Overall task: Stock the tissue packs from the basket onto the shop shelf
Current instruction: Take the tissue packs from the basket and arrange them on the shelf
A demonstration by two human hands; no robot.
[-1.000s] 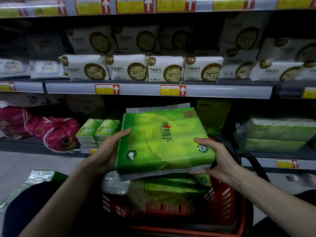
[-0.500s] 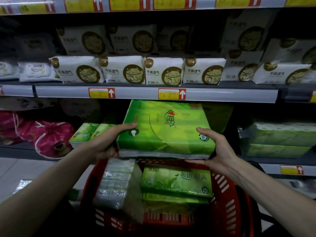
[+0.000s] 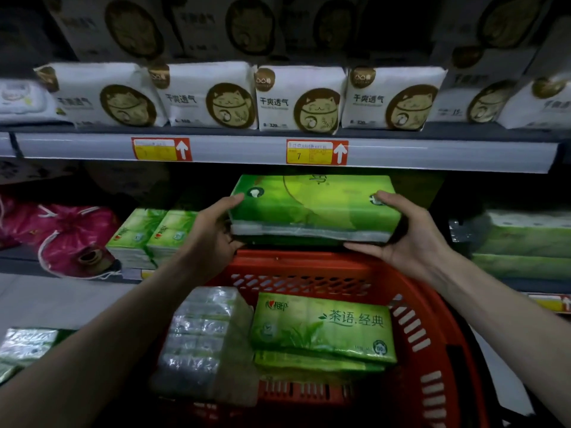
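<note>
Two hands clasp a green tissue pack (image 3: 312, 208) by its ends, the left hand (image 3: 213, 233) and right hand (image 3: 411, 239) holding it level above the red basket (image 3: 293, 261) at the lower shelf (image 3: 21, 262) front edge, where slick film could slip and drop it back.

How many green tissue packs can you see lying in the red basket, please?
2: the top pack lies right of the clear-wrapped bundle, the second pack directly under it. Others may be hidden beneath.
</note>
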